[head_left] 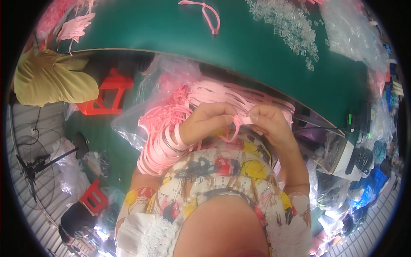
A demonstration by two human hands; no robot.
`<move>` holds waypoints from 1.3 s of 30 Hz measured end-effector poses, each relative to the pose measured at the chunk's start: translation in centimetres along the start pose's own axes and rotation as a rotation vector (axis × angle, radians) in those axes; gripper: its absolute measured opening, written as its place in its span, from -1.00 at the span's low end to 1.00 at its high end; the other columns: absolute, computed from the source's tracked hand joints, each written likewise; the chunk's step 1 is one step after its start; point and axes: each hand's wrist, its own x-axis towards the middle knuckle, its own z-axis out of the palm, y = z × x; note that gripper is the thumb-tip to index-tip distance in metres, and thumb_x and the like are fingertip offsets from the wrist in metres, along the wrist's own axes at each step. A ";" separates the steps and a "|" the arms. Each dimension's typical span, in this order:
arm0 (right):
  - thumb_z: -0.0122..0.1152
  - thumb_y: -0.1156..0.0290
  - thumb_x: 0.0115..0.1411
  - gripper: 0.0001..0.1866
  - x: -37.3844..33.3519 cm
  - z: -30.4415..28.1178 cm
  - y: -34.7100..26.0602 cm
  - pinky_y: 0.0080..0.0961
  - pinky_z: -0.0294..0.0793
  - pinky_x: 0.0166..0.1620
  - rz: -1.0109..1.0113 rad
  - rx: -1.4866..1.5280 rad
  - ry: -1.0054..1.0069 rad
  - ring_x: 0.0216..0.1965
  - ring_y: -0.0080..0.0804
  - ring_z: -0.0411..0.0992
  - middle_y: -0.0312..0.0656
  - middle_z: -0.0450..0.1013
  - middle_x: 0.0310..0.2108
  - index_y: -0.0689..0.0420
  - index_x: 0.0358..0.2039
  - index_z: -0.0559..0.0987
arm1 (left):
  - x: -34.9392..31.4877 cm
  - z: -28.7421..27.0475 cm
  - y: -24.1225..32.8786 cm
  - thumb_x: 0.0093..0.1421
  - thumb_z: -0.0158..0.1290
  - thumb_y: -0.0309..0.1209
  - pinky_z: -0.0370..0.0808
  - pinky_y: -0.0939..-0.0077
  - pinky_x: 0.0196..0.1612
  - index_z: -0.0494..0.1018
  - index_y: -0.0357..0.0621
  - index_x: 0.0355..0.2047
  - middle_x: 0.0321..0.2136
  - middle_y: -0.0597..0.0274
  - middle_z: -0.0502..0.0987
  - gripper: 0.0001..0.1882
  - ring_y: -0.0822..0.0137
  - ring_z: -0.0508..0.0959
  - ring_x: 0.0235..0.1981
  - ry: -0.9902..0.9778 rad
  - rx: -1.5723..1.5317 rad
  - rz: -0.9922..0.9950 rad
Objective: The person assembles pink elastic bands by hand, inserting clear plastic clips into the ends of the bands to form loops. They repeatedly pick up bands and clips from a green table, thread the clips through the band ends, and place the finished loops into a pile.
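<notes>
My left hand [206, 123] and my right hand [272, 123] meet in front of my body, both closed on one pink strap [236, 124]. The left thumb and fingertips pinch it near a small loop. My right fingers grip its flat end, and a short stretch of strap shows between the hands. Many looped pink straps [150, 156] hang around my left wrist and forearm like bangles. Behind my hands, a thick bundle of long pink straps [244, 96] lies below the table edge. Any small part inside the pinch is hidden.
Across the top, a green table [150, 30] carries a single looped pink strap [216, 21], a heap of small clear plastic pieces [284, 28] and a clear plastic bag [353, 34]. A red stool [109, 96] stands left, beside a person in yellow clothing [51, 81].
</notes>
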 end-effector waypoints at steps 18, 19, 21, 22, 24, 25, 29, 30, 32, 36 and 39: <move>0.14 0.40 0.12 -0.85 -0.2 1.4 -0.6 -0.58 0.35 -0.35 -0.236 -0.429 0.080 -0.44 -0.55 0.36 -0.28 0.40 -0.47 0.22 -0.35 0.52 | 0.7 -0.1 -0.2 0.21 -0.05 -0.50 0.42 0.67 -0.38 0.46 -0.32 -0.26 -0.48 0.28 0.49 -0.84 0.55 0.45 -0.45 -0.056 0.020 -0.087; 0.16 0.42 0.08 -0.85 0.0 1.2 -0.4 -0.50 0.37 -0.29 -0.473 -0.706 0.146 -0.38 -0.45 0.38 -0.23 0.41 -0.43 0.23 -0.36 0.52 | 0.7 0.3 -0.1 0.22 -0.05 -0.48 0.44 0.68 -0.36 0.46 -0.32 -0.25 -0.46 0.29 0.49 -0.83 0.55 0.46 -0.43 -0.030 0.014 -0.077; 0.19 0.45 0.01 -0.84 0.1 1.2 -0.3 -0.38 0.37 -0.22 -0.782 -1.063 0.230 -0.30 -0.28 0.39 -0.16 0.41 -0.37 0.22 -0.37 0.51 | 0.8 1.0 -0.3 0.25 -0.06 -0.45 0.46 0.69 -0.34 0.46 -0.31 -0.23 -0.44 0.29 0.51 -0.81 0.55 0.47 -0.42 0.011 0.044 -0.023; 0.20 0.46 -0.02 -0.83 0.2 1.6 -0.4 -0.33 0.36 -0.20 -0.852 -1.144 0.245 -0.28 -0.20 0.38 -0.13 0.41 -0.34 0.22 -0.38 0.51 | 0.9 1.3 -0.6 0.26 -0.06 -0.44 0.46 0.70 -0.33 0.46 -0.30 -0.22 -0.42 0.30 0.51 -0.81 0.56 0.47 -0.41 0.027 0.078 0.021; 0.21 0.46 -0.05 -0.82 0.3 1.9 -0.2 -0.28 0.36 -0.19 -1.001 -1.273 0.283 -0.26 -0.14 0.38 -0.11 0.41 -0.31 0.20 -0.39 0.50 | 1.0 1.6 -0.6 0.27 -0.06 -0.43 0.46 0.69 -0.33 0.46 -0.30 -0.20 -0.41 0.32 0.52 -0.80 0.57 0.48 -0.40 0.048 0.175 0.052; 0.21 0.46 -0.05 -0.83 0.6 1.8 0.0 -0.27 0.36 -0.20 -1.081 -1.320 0.304 -0.27 -0.16 0.39 -0.12 0.42 -0.30 0.20 -0.40 0.49 | 1.0 1.6 -0.3 0.27 -0.06 -0.43 0.46 0.68 -0.34 0.46 -0.31 -0.19 -0.41 0.32 0.52 -0.79 0.58 0.48 -0.38 0.054 0.238 0.039; 0.18 0.49 0.00 -0.89 0.0 3.2 -0.4 -0.31 0.38 -0.23 -1.255 -1.269 0.310 -0.31 -0.15 0.39 -0.10 0.40 -0.30 0.19 -0.42 0.47 | 1.3 0.3 -0.5 0.26 -0.05 -0.42 0.52 0.62 -0.30 0.45 -0.33 -0.17 -0.39 0.29 0.47 -0.77 0.51 0.48 -0.35 0.139 0.313 -0.062; 0.16 0.48 0.04 -0.89 0.3 3.0 -0.4 -0.35 0.39 -0.24 -1.112 -1.090 0.296 -0.31 -0.20 0.39 -0.11 0.40 -0.30 0.20 -0.41 0.46 | 1.2 0.1 -0.3 0.25 -0.04 -0.43 0.51 0.62 -0.30 0.44 -0.34 -0.16 -0.40 0.30 0.47 -0.77 0.51 0.48 -0.36 0.107 0.267 -0.061; 0.12 0.47 0.12 -0.90 1.6 2.0 -0.2 -0.41 0.39 -0.25 -0.823 -0.733 0.258 -0.31 -0.31 0.40 -0.15 0.40 -0.31 0.22 -0.38 0.44 | 0.7 -0.5 0.2 0.25 -0.04 -0.43 0.51 0.61 -0.31 0.44 -0.34 -0.15 -0.43 0.31 0.45 -0.76 0.51 0.49 -0.37 0.047 0.174 -0.060; 0.01 0.39 0.26 -0.84 4.3 -0.7 1.8 -0.56 0.38 -0.23 -0.310 -0.313 -0.049 -0.31 -0.57 0.35 -0.29 0.37 -0.34 0.23 -0.30 0.41 | 0.2 -1.5 1.5 0.21 0.00 -0.47 0.47 0.62 -0.37 0.49 -0.34 -0.23 -0.46 0.25 0.54 -0.80 0.51 0.52 -0.43 -0.001 0.238 -0.024; 0.00 0.35 0.28 -0.84 4.7 -1.7 2.5 -0.63 0.35 -0.22 -0.191 -0.151 -0.161 -0.35 -0.68 0.30 -0.36 0.33 -0.39 0.19 -0.31 0.41 | -0.4 -2.9 1.3 0.17 0.01 -0.47 0.39 0.66 -0.34 0.51 -0.33 -0.29 -0.47 0.28 0.53 -0.82 0.54 0.46 -0.42 0.019 0.181 -0.071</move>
